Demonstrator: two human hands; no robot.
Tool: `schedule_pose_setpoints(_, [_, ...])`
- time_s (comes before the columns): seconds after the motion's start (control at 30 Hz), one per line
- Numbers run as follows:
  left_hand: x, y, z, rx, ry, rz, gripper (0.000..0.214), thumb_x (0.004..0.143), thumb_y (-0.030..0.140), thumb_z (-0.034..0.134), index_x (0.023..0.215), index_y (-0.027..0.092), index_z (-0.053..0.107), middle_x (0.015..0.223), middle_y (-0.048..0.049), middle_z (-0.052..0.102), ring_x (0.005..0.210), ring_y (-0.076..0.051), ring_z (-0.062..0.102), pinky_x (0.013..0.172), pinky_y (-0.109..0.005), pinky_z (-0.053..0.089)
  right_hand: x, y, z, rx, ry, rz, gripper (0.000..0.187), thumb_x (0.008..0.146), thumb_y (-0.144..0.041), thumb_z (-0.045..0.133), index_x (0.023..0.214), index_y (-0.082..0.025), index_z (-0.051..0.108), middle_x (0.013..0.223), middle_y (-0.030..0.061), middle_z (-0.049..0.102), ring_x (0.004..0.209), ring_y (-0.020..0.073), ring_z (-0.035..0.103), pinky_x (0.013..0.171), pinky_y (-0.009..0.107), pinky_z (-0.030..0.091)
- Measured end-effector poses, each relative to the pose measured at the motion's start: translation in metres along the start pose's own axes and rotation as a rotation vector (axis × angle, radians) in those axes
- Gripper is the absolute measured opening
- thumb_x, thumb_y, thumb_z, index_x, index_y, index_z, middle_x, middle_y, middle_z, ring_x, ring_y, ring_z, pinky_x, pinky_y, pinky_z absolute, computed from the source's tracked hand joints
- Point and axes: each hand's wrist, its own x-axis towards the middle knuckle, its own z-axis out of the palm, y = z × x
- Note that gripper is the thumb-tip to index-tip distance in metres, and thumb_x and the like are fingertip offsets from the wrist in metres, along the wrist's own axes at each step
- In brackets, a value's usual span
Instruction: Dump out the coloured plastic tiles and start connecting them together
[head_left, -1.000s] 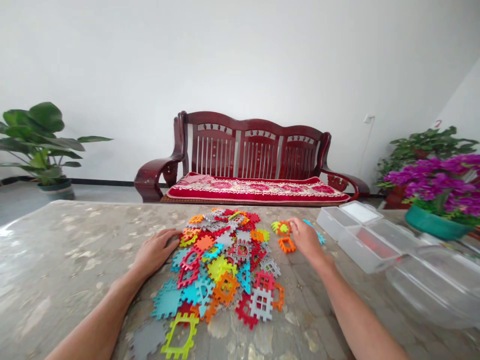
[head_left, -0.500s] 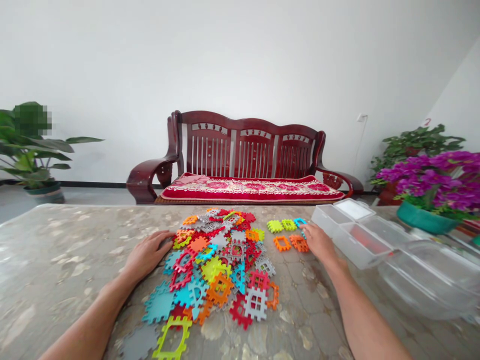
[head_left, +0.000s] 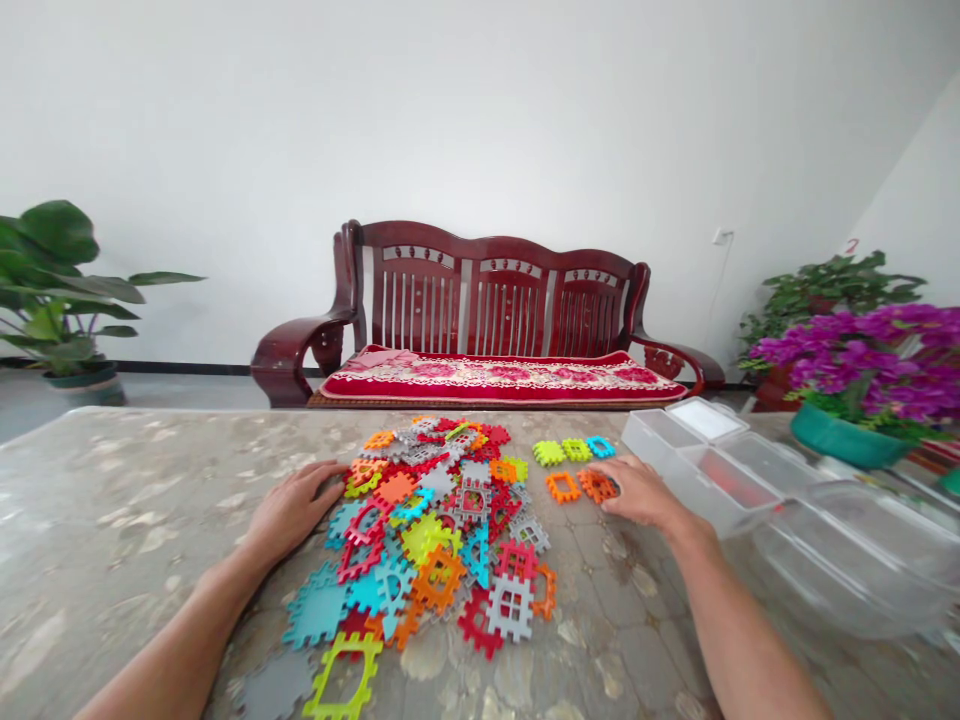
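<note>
My left hand [head_left: 304,505] lies on the table at the left edge of a heap of toothed plastic interlocking tiles [head_left: 431,540], fingers stretched out and holding nothing. The heap mixes red, orange, blue, lime and grey tiles, some solid, some with window cut-outs. To the right of it, my right hand [head_left: 641,488] has its thumb and fingers round the near and far sides of an orange interlocking tile [head_left: 597,487]. Beside that tile lies an orange square frame tile [head_left: 550,487]. Behind them sit two lime tiles [head_left: 562,452] and a blue frame tile [head_left: 600,438] in a row.
A clear plastic divided box [head_left: 731,520] stands right of my right hand, with something red inside. Purple flowers in a teal pot [head_left: 855,437] are behind it. Beyond the patterned table [head_left: 150,500] is a dark red wooden bench [head_left: 487,300]; a potted plant [head_left: 75,300] stands far left.
My right hand has moved from the blue tile toward me, onto the orange tile. The blue tile now lies uncovered at the end of the row. My left hand stays put.
</note>
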Motion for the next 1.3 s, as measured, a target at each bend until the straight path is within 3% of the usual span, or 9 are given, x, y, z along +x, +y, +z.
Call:
schedule_pose_setpoints(0.33, [-0.001,0.001,-0.001,0.003,-0.012,-0.015,0.055,0.088,0.055,0.038,0.120,0.021,0.068,0.131,-0.0098,0.065,0.118,-0.029,0.061,0.106,-0.041,0.044,0.005,-0.006,-0.002,-0.048,0.112,0.053,0.057,0.075,-0.027,0.064,0.133,-0.028,0.062,0.130,0.0100,0.063,0.123,0.0281,0.053,0.102,0.040,0.039])
schedule_pose_setpoints(0.57, [-0.001,0.001,-0.001,0.007,0.004,-0.005,0.055,0.088,0.055,0.038,0.118,0.021,0.069,0.130,-0.0101,0.066,0.118,-0.030,0.061,0.106,-0.042,0.045,0.006,-0.008,0.008,-0.010,0.094,0.036,0.054,0.078,-0.026,0.064,0.131,-0.028,0.062,0.128,0.0098,0.064,0.122,0.0270,0.053,0.104,0.040,0.038])
schedule_pose_setpoints(0.77, [-0.001,0.003,-0.002,0.005,-0.001,-0.003,0.053,0.089,0.054,0.038,0.119,0.022,0.069,0.129,-0.0090,0.067,0.117,-0.028,0.062,0.105,-0.039,0.045,0.005,-0.020,-0.002,0.040,0.107,-0.008,0.055,0.074,-0.022,0.065,0.129,-0.021,0.064,0.134,0.0112,0.063,0.126,0.0297,0.050,0.107,0.043,0.036])
schedule_pose_setpoints(0.83, [-0.001,0.004,-0.003,0.003,0.001,-0.003,0.053,0.088,0.054,0.039,0.118,0.022,0.069,0.128,-0.0086,0.068,0.117,-0.028,0.063,0.105,-0.038,0.046,0.005,-0.028,-0.008,0.139,0.068,-0.047,0.050,0.072,-0.021,0.065,0.122,-0.019,0.068,0.126,0.0105,0.068,0.118,0.0279,0.057,0.102,0.040,0.041])
schedule_pose_setpoints(0.93, [-0.002,0.006,-0.005,0.003,0.008,-0.003,0.053,0.088,0.053,0.039,0.118,0.022,0.069,0.128,-0.0084,0.067,0.116,-0.028,0.063,0.104,-0.038,0.045,0.000,-0.048,-0.014,0.378,-0.146,-0.127,0.036,0.070,-0.021,0.062,0.104,-0.018,0.073,0.101,0.0059,0.076,0.092,0.0210,0.067,0.082,0.030,0.049])
schedule_pose_setpoints(1.0, [-0.002,0.007,-0.005,0.005,0.005,-0.007,0.053,0.088,0.053,0.038,0.118,0.022,0.069,0.128,-0.0091,0.067,0.116,-0.028,0.063,0.105,-0.039,0.045,-0.007,-0.065,-0.017,0.447,-0.304,-0.188,0.029,0.069,-0.023,0.064,0.096,-0.018,0.075,0.090,0.0029,0.077,0.080,0.0181,0.068,0.069,0.024,0.048])
schedule_pose_setpoints(1.07, [-0.002,0.008,-0.005,0.008,0.004,-0.010,0.053,0.088,0.053,0.038,0.118,0.021,0.069,0.129,-0.0095,0.067,0.117,-0.028,0.062,0.105,-0.038,0.045,-0.015,-0.084,-0.020,0.373,-0.389,-0.222,0.023,0.068,-0.028,0.066,0.088,-0.020,0.076,0.082,0.0007,0.076,0.072,0.0163,0.067,0.060,0.022,0.043])
schedule_pose_setpoints(1.2, [-0.002,0.006,-0.004,0.008,0.015,-0.005,0.051,0.089,0.052,0.039,0.117,0.022,0.069,0.127,-0.0085,0.067,0.116,-0.027,0.063,0.104,-0.038,0.045,-0.030,-0.122,-0.024,0.097,-0.353,-0.176,0.016,0.068,-0.037,0.070,0.073,-0.023,0.076,0.069,-0.0003,0.074,0.061,0.0143,0.061,0.052,0.023,0.033])
schedule_pose_setpoints(1.3, [-0.002,0.006,-0.003,0.005,0.022,-0.007,0.050,0.088,0.052,0.040,0.116,0.022,0.070,0.127,-0.0080,0.068,0.115,-0.027,0.063,0.104,-0.037,0.046,-0.035,-0.138,-0.024,-0.028,-0.298,-0.184,0.013,0.066,-0.035,0.069,0.070,-0.023,0.075,0.069,0.0021,0.074,0.061,0.0166,0.063,0.053,0.024,0.032])
